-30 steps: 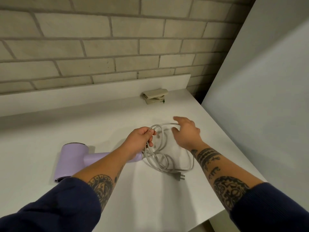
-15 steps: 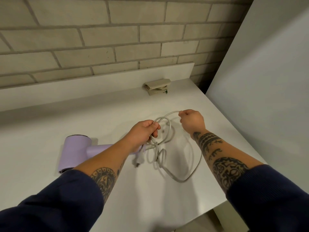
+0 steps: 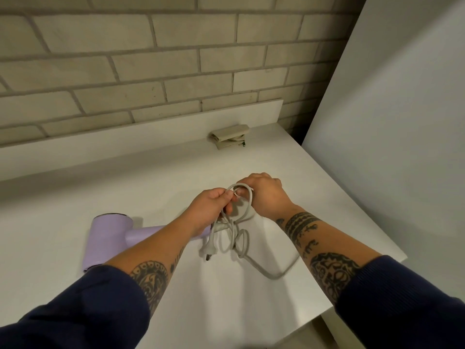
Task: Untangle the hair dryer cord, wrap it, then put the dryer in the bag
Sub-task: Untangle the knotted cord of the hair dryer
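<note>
A lilac hair dryer [image 3: 108, 238] lies on the white counter [image 3: 75, 187], its handle running right under my left forearm. Its grey cord [image 3: 242, 244] is looped and tangled in front of my hands, and the white plug [image 3: 209, 250] hangs down to the counter. My left hand [image 3: 211, 210] grips a bundle of cord loops. My right hand [image 3: 266, 195] sits close against it and pinches the top of a loop. A folded beige bag [image 3: 230, 139] lies at the back of the counter by the wall.
A brick wall [image 3: 151, 59] rises behind the counter's low white backsplash. A tall white panel [image 3: 390, 147] stands on the right. The counter's right and front edges drop off near my right forearm.
My right hand moved left and met my left hand at the cord loop. The long slack loop on the right shrank. The plug stays hanging below my left hand.
</note>
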The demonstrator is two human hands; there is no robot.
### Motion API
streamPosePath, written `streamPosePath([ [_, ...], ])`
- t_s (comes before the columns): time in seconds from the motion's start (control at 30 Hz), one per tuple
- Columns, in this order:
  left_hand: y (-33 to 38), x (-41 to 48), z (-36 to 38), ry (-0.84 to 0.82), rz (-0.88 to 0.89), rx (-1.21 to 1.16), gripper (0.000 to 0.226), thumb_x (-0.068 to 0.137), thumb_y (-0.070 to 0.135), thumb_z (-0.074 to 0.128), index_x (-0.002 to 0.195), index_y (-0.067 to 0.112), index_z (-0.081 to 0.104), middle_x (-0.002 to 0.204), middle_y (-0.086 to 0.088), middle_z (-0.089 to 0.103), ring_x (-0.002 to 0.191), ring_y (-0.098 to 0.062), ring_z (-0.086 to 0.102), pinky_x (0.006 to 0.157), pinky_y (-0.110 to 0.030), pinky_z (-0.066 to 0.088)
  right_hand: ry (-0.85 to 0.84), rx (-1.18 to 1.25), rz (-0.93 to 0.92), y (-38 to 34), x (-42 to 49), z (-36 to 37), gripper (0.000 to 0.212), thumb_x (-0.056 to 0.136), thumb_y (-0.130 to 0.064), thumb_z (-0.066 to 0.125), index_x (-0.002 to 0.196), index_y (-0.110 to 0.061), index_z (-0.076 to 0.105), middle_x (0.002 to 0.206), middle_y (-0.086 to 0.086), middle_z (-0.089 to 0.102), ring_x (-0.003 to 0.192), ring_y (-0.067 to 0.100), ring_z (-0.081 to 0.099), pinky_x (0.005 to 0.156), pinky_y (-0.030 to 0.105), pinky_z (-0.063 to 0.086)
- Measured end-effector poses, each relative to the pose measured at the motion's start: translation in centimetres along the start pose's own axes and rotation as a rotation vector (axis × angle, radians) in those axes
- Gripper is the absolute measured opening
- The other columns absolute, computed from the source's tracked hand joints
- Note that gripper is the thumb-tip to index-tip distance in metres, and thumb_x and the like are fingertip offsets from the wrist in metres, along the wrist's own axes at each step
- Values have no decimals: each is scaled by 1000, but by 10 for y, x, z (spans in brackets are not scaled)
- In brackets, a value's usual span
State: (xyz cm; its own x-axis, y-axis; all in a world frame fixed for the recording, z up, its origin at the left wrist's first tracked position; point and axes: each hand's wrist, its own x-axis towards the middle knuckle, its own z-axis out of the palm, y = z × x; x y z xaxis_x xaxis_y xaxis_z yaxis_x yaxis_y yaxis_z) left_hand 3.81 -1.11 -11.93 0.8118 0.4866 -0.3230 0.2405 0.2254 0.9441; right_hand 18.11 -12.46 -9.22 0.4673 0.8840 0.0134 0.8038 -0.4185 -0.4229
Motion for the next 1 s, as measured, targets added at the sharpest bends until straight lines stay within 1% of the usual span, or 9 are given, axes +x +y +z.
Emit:
streamPosePath([
  [0.13, 2, -4, -4, -15, -80, -61, 27, 106, 27, 53, 94, 10, 70, 77, -8, 60, 62, -19, 46, 61, -31, 45, 198, 258, 317, 18, 6, 1, 21, 97, -40, 53, 103, -32, 72, 103, -6, 73, 99, 20, 65, 94, 42, 52],
  [0.27, 1, -4, -5, -17, -78, 34, 30, 105, 35, 52, 92, 14, 69, 80, -7, 66, 63, -23, 42, 71, -43, 37, 140, 241, 460, 29, 4, 2, 24, 98, -41, 52, 109, -32, 72, 111, -6, 72, 106, 21, 64, 99, 42, 50],
  [0.4, 0, -4, -6, 13, -44, 89, 31, 103, 39, 52, 87, 19, 70, 71, -5, 64, 78, -30, 48, 72, -45, 36, 61, 140, 446, 19, 0, 0, 26, 101, -38, 49, 120, -35, 67, 116, -7, 68, 116, 21, 58, 99, 38, 38],
  [0.5, 0, -4, -5, -1, -3, 142, 31, 104, 36, 51, 86, 20, 71, 70, -5, 64, 78, -29, 50, 72, -43, 40, 99, 52, 206, 9, -8, -4, 37, 100, -37, 54, 137, -41, 56, 138, -13, 59, 132, 15, 46, 105, 40, 27],
  [0.57, 1, -4, -2, 4, 17, 147, 30, 106, 32, 51, 89, 16, 71, 71, -8, 63, 75, -28, 49, 71, -39, 41, 66, 31, 45, 3, -8, -3, 31, 101, -40, 54, 131, -44, 60, 132, -14, 63, 128, 11, 48, 104, 37, 26],
  [0.63, 1, -5, -1, 9, 39, 143, 30, 106, 31, 52, 95, 12, 72, 73, -8, 63, 73, -26, 50, 70, -36, 43, 3, 17, 33, 1, -3, -1, 22, 101, -42, 53, 116, -44, 68, 116, -15, 68, 114, 13, 55, 101, 39, 34],
  [0.8, 1, -5, 0, 34, -14, 8, 27, 105, 32, 55, 98, 11, 71, 80, -8, 68, 67, -20, 59, 66, -32, 43, 39, 299, 341, 10, 0, -1, 21, 96, -34, 56, 79, -41, 64, 96, -12, 70, 96, 19, 65, 95, 49, 51],
  [0.9, 3, -6, 0, 26, -36, -23, 24, 103, 32, 59, 94, 13, 69, 75, -6, 66, 64, -18, 56, 60, -30, 38, 129, 401, 443, 16, -7, -4, 16, 100, -30, 54, 89, -33, 65, 98, -5, 68, 93, 20, 63, 85, 38, 53],
  [1.0, 3, -7, -1, 23, -17, 21, 21, 103, 25, 60, 96, 7, 69, 71, -6, 63, 60, -17, 52, 58, -27, 38, 222, 478, 521, 24, -12, -6, 15, 102, -25, 51, 99, -21, 65, 94, -2, 64, 88, 19, 59, 75, 30, 47],
])
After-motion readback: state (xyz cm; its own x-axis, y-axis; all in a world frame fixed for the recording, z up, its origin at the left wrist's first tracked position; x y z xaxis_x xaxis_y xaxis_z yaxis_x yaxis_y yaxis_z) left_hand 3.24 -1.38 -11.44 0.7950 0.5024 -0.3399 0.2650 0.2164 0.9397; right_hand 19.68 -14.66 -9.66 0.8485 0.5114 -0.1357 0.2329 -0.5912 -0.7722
